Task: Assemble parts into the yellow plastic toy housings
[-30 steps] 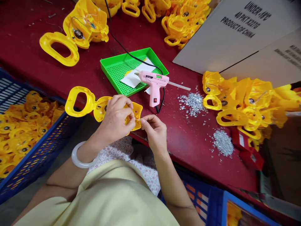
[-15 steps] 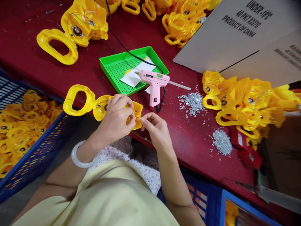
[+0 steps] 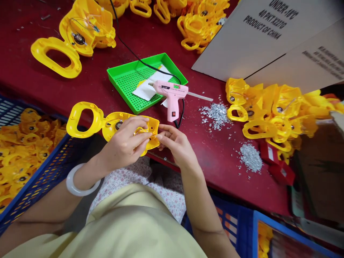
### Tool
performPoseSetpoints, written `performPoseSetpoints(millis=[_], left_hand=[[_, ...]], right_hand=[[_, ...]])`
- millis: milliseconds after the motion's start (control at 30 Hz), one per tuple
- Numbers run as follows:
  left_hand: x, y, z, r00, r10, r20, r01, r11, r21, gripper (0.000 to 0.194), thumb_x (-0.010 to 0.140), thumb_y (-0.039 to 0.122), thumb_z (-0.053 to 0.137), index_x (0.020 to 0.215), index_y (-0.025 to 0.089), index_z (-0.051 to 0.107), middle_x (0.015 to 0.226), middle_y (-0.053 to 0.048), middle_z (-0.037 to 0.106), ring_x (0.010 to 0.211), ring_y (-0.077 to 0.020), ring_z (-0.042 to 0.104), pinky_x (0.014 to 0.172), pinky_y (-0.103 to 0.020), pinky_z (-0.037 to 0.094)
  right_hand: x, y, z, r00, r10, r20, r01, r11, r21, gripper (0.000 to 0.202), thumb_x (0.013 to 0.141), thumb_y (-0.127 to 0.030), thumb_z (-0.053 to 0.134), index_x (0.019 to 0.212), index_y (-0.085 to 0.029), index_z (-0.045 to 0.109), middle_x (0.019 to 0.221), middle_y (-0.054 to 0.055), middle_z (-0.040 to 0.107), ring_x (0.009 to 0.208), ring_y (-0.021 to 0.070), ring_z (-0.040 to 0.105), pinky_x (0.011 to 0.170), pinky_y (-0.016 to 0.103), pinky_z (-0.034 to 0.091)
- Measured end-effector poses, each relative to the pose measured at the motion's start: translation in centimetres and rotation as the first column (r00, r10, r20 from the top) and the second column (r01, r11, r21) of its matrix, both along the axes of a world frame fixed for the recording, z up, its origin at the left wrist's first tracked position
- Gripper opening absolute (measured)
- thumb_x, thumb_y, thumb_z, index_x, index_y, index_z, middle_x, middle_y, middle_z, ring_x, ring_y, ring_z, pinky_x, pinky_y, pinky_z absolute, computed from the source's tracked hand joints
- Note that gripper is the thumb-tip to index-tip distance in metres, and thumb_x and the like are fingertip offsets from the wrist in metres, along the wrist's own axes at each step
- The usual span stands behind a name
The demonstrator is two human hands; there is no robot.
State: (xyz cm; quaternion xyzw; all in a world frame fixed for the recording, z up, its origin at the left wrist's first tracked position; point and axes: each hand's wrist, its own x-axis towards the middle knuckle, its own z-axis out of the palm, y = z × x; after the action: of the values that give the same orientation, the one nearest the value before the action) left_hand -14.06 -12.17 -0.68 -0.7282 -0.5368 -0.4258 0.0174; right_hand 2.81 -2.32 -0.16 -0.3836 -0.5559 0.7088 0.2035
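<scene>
A yellow plastic toy shell (image 3: 108, 132), with a ring-shaped handle at its left end and a round dark part inside, lies open side up near the table's front edge. My left hand (image 3: 127, 141) reaches over its middle with the fingers bent down into the hollow, closed on the shell and hiding part of it. With thumb and fingers my right hand (image 3: 177, 148) pinches the shell's right end. Whether a small part sits between the fingertips cannot be made out. Just beyond the hands, a pink glue gun (image 3: 173, 98) rests partly on a green tray (image 3: 120, 84).
Piles of small metal washers (image 3: 217, 116) and screws (image 3: 251, 157) lie to the right, beside stacked yellow shells (image 3: 282, 104) and red blocks (image 3: 282, 172). A cardboard box (image 3: 258, 39) stands behind. Another wired shell (image 3: 86, 27) lies back left. A blue crate (image 3: 45, 172) holds more shells.
My left hand and the shell have tilted slightly, showing more of the shell's inside. The right hand stays at its right end. The whole view has shifted a little.
</scene>
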Motion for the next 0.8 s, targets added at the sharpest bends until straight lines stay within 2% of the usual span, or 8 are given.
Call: performPoseSetpoints(millis=[267, 433, 700, 800], left_hand=[[-0.1, 0.1, -0.6, 0.996, -0.037, -0.085, 0.038, 0.999, 0.008, 0.015, 0.089, 0.013, 0.057, 0.101, 0.012, 0.067, 0.108, -0.014, 0.065, 0.114, -0.0297, 0.06, 0.097, -0.049, 0.053], [-0.3, 0.3, -0.3, 0.984, -0.07, -0.161, 0.06, 0.996, -0.066, 0.017, 0.09, 0.021, 0.058, 0.1, 0.013, 0.068, 0.109, -0.012, 0.068, 0.113, -0.0309, 0.059, 0.095, -0.048, 0.051], [-0.8, 0.4, 0.2, 0.988, -0.141, -0.065, 0.129, 0.979, -0.157, 0.02, 0.093, 0.024, 0.055, 0.105, 0.015, 0.069, 0.114, -0.012, 0.066, 0.113, -0.0274, 0.058, 0.101, -0.047, 0.048], [-1.1, 0.1, 0.5, 0.995, -0.103, 0.014, 0.104, 0.985, -0.137, 0.021, 0.095, 0.019, 0.052, 0.108, 0.017, 0.067, 0.116, -0.011, 0.065, 0.115, -0.023, 0.059, 0.1, -0.042, 0.051]], right_hand=[[0.3, 0.2, 0.4, 0.994, 0.106, 0.002, -0.106, 0.994, 0.0, 0.039, 0.078, -0.036, 0.074, 0.11, -0.016, 0.065, 0.073, -0.002, 0.063, 0.065, 0.0092, 0.059, 0.055, 0.021, 0.053], [0.4, 0.0, 0.5, 0.992, 0.126, -0.003, -0.126, 0.991, -0.039, 0.043, 0.077, -0.04, 0.076, 0.113, -0.018, 0.065, 0.074, -0.002, 0.063, 0.064, 0.0092, 0.06, 0.055, 0.021, 0.055], [0.1, -0.2, 0.5, 0.996, 0.09, -0.003, -0.09, 0.995, -0.042, 0.048, 0.076, -0.044, 0.076, 0.115, -0.019, 0.064, 0.077, -0.002, 0.063, 0.065, 0.0103, 0.062, 0.057, 0.023, 0.056], [-0.1, -0.2, 0.5, 0.998, 0.057, 0.012, -0.057, 0.997, -0.046, 0.048, 0.073, -0.043, 0.078, 0.111, -0.019, 0.063, 0.073, -0.004, 0.062, 0.062, 0.01, 0.061, 0.055, 0.023, 0.056]])
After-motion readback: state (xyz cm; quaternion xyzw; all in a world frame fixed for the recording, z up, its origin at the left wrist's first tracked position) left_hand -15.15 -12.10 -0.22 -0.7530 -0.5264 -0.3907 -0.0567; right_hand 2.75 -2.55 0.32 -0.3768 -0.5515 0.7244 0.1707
